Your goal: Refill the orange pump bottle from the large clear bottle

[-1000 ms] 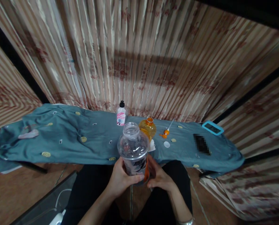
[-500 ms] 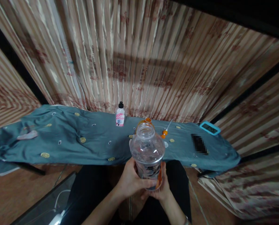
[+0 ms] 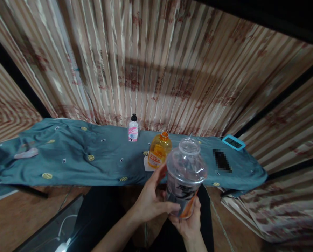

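A clear plastic bottle (image 3: 186,168), uncapped and wide-bodied with a narrow neck and a dark-and-orange label, is held over my lap and leans a little to the right. My left hand (image 3: 152,199) wraps its left side, thumb across the front. From below, my right hand (image 3: 189,224) grips the lower right side and base. Just behind it on the cloth stands an open bottle of orange liquid (image 3: 159,151) with an orange neck, on a white piece of paper or tissue (image 3: 147,165). The held bottle hides most of the orange pump; only its thin tube shows.
A small clear bottle (image 3: 133,130) with a black cap and pink label stands at the back of the cloth-covered table (image 3: 106,164). To the right are a blue-framed digital clock (image 3: 233,142) and a blurred dark object (image 3: 222,161). A pale item (image 3: 26,153) lies far left.
Both hands have shifted the clear bottle to the right and tilted it slightly. The bottle of orange liquid has come into view, while the orange pump is now mostly covered.
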Demonstrator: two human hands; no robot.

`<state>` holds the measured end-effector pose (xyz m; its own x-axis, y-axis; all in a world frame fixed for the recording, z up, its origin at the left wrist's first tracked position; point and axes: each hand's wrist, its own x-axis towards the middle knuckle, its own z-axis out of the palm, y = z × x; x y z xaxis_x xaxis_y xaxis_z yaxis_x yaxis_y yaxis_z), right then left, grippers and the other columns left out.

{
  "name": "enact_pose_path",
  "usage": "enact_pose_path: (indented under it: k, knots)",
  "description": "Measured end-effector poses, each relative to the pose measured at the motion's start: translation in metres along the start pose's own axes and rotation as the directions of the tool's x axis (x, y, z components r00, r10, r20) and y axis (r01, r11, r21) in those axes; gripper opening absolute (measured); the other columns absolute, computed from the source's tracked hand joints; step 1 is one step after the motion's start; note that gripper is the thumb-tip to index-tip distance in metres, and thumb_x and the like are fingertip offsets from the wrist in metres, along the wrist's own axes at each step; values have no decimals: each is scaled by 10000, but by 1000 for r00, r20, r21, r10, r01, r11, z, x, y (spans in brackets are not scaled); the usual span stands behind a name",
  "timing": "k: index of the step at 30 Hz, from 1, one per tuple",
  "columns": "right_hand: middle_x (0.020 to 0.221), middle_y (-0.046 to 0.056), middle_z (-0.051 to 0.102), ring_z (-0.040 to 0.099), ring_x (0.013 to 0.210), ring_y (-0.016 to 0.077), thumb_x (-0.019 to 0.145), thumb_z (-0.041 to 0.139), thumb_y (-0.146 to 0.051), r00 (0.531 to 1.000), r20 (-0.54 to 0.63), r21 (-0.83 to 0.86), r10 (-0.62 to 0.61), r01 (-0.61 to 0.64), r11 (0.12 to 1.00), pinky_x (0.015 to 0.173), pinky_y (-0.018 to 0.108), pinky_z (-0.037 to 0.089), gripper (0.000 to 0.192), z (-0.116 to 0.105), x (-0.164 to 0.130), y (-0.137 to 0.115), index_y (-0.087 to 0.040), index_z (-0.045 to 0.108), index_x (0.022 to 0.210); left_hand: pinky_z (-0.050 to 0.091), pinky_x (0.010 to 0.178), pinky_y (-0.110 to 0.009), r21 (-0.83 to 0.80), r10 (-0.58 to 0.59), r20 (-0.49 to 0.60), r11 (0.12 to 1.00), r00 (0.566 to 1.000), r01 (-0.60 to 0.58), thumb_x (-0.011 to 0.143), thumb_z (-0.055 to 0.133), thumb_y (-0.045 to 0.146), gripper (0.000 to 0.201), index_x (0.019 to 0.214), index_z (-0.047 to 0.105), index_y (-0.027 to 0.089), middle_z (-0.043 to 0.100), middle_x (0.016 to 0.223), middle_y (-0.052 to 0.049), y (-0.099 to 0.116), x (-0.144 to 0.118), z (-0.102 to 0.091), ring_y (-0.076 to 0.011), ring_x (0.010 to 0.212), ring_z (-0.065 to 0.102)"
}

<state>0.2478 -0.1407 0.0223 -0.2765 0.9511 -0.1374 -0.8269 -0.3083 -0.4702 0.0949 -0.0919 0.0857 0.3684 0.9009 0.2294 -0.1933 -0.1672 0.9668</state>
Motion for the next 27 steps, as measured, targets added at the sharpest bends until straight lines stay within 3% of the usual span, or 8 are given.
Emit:
enact_pose_path:
  k: [3, 6, 10, 14, 16, 20, 23, 27]
  knots:
    - [1038, 105, 704, 665, 736, 173, 594, 774, -668, 998, -69, 17, -16, 17, 1000, 475, 176, 484, 570, 8, -6, -6, -286, 753, 1017, 328, 1186, -482, 114, 139, -238, 987, 961, -114, 732, 749, 494, 900, 1475, 305, 250, 369, 1551, -126, -14, 10, -12, -326, 1442, 351]
    - [1044, 146, 689, 629, 721, 182, 494, 840, -627, 975, -217, 58, -36, 50, 997, 470, 193, 476, 601, 13, -10, -11, -264, 755, 967, 183, 1234, -515, 362, 239, -444, 929, 864, -71, 651, 819, 463, 1110, 1515, 155, 248, 221, 1605, -150, -35, 34, -23, -334, 1505, 181]
    - [1001, 170, 678, 619, 702, 221, 371, 896, -569, 916, -393, 75, -78, 116, 990, 446, 231, 471, 588, 15, -10, -16, -225, 722, 816, 127, 1230, -561, 495, 299, -434, 867, 850, -53, 528, 889, 457, 1300, 1519, 84, 211, 135, 1608, -212, -68, 77, -24, -378, 1511, 106]
    - [1021, 172, 666, 639, 728, 257, 330, 924, -514, 869, -476, 41, -136, 177, 983, 469, 270, 503, 700, 13, -9, -21, -226, 688, 923, 193, 1188, -625, 567, 376, -434, 820, 819, -76, 491, 901, 435, 1327, 1503, 76, 201, 185, 1578, -253, -92, 107, -16, -421, 1481, 189]
    - [1079, 185, 652, 647, 762, 278, 383, 918, -510, 874, -454, 13, -173, 201, 980, 484, 285, 515, 746, 7, -8, -23, -226, 668, 1025, 283, 1162, -598, 552, 374, -445, 830, 813, -80, 520, 890, 388, 1286, 1499, 74, 215, 237, 1560, -243, -98, 115, -14, -404, 1455, 273]
    - [1146, 169, 633, 649, 862, 299, 600, 832, -553, 930, -301, -44, -210, 206, 977, 575, 322, 543, 694, -17, -8, -25, -230, 620, 1176, 413, 1097, -526, 511, 327, -412, 856, 850, -81, 575, 848, 282, 1159, 1487, 136, 230, 485, 1396, -177, -98, 122, -16, -341, 1314, 496]
    - [1190, 164, 618, 644, 938, 310, 715, 754, -565, 950, -220, -76, -220, 208, 975, 635, 341, 550, 636, -34, -8, -26, -249, 577, 1237, 374, 1131, -534, 506, 308, -403, 860, 862, -71, 537, 859, 245, 1187, 1485, 147, 192, 446, 1427, -202, -92, 120, -20, -357, 1346, 456]
    - [1228, 172, 596, 643, 959, 336, 730, 741, -565, 947, -222, -83, -231, 218, 972, 648, 355, 547, 678, -40, -9, -29, -255, 513, 1289, 387, 1122, -551, 505, 296, -372, 860, 880, -76, 557, 846, 263, 1176, 1486, 129, 195, 434, 1451, -201, -85, 111, -26, -359, 1339, 469]
